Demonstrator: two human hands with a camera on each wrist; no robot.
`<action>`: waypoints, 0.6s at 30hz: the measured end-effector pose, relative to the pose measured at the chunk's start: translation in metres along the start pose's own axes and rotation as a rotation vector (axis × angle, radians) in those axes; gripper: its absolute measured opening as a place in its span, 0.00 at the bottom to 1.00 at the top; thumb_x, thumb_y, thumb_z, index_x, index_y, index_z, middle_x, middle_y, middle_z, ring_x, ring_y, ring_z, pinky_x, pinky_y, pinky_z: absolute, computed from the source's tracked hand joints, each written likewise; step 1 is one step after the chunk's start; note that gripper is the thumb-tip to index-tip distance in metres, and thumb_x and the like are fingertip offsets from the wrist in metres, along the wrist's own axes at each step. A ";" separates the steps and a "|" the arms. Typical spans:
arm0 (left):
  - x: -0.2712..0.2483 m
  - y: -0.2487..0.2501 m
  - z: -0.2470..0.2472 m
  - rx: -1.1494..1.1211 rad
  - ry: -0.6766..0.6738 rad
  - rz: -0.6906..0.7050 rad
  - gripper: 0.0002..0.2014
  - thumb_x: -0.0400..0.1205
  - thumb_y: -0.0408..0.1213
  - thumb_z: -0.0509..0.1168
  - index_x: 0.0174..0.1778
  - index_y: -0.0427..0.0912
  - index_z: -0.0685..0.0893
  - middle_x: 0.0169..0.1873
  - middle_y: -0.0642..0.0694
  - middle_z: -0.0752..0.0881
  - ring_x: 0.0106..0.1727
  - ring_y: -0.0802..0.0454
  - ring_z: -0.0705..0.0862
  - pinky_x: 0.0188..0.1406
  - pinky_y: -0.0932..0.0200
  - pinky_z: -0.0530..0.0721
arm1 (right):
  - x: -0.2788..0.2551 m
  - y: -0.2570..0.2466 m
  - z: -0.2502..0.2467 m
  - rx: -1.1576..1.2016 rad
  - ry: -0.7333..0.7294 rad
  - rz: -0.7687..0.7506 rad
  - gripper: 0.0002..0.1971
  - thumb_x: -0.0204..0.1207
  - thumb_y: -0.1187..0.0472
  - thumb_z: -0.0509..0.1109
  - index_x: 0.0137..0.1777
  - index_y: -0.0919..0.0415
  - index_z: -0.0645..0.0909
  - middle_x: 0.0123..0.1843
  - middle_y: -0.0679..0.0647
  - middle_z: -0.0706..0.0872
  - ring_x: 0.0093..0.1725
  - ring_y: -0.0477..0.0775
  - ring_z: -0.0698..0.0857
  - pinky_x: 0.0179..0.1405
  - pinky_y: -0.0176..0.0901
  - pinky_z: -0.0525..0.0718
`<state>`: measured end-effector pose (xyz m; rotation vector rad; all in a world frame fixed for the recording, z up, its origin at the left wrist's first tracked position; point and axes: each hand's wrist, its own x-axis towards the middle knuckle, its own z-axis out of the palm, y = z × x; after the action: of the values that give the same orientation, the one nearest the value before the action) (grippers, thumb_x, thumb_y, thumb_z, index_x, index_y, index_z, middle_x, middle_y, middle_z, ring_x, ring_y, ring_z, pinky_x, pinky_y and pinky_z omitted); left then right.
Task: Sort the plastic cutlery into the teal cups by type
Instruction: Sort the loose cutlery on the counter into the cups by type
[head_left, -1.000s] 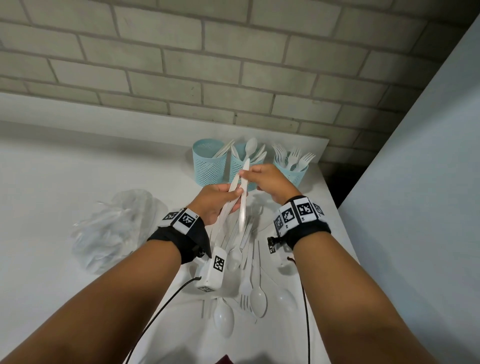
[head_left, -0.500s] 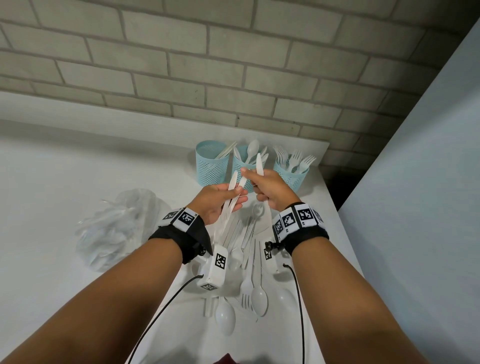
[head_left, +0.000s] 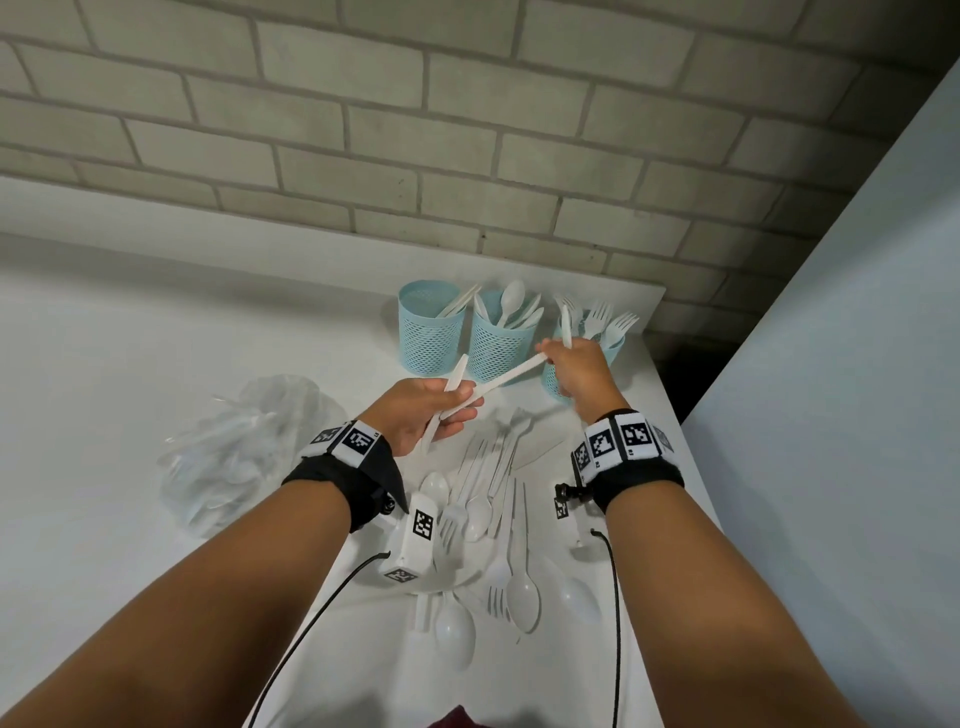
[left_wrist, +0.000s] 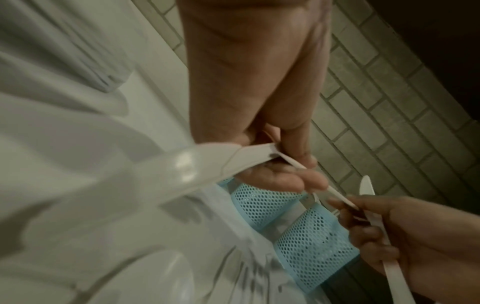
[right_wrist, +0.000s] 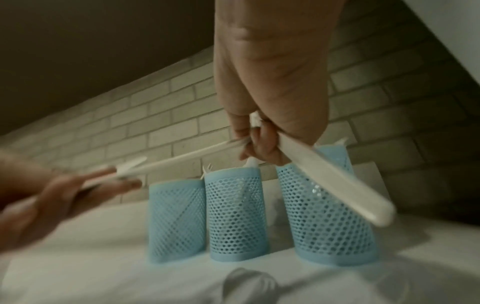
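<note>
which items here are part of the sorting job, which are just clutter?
Job: three teal cups; loose cutlery pile; knives in left hand and right hand.
Clutter: crumpled plastic bag; dark red object at bottom edge.

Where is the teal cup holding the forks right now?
In the head view the fork cup stands rightmost of the three cups, near the table's right edge by the brick wall, next to the spoon cup and partly behind the right hand.

Grey brick wall (head_left: 467, 130) behind a white bench (head_left: 130, 364). Crumpled clear plastic bag (head_left: 244, 447) on the bench at left. Pale panel (head_left: 841, 415) along the right side. Dark gap (head_left: 685, 364) between panel and wall.
</note>
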<state>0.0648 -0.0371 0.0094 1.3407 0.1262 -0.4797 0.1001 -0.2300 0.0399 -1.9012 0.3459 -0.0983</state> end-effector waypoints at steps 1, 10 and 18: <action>0.000 0.001 0.000 0.023 0.008 0.002 0.04 0.81 0.36 0.66 0.48 0.42 0.85 0.43 0.47 0.89 0.35 0.61 0.89 0.36 0.69 0.87 | 0.001 0.000 0.000 -0.158 0.031 -0.061 0.13 0.83 0.63 0.57 0.54 0.66 0.83 0.37 0.53 0.78 0.32 0.51 0.74 0.31 0.38 0.70; -0.001 0.008 0.009 0.115 0.048 0.061 0.06 0.79 0.33 0.69 0.49 0.35 0.85 0.39 0.42 0.88 0.30 0.61 0.89 0.21 0.74 0.78 | -0.018 -0.021 0.004 -0.516 -0.448 -0.072 0.17 0.86 0.55 0.55 0.52 0.64 0.83 0.41 0.56 0.87 0.39 0.52 0.85 0.46 0.41 0.81; -0.001 0.013 0.008 -0.024 0.133 0.117 0.14 0.86 0.41 0.57 0.55 0.36 0.83 0.35 0.45 0.82 0.22 0.65 0.81 0.24 0.71 0.71 | -0.022 -0.016 -0.004 -0.570 -0.782 0.148 0.16 0.83 0.49 0.60 0.48 0.56 0.87 0.32 0.50 0.71 0.30 0.47 0.70 0.31 0.36 0.74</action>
<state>0.0676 -0.0426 0.0233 1.3481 0.1611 -0.2897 0.0814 -0.2226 0.0587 -2.2793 -0.0373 0.9063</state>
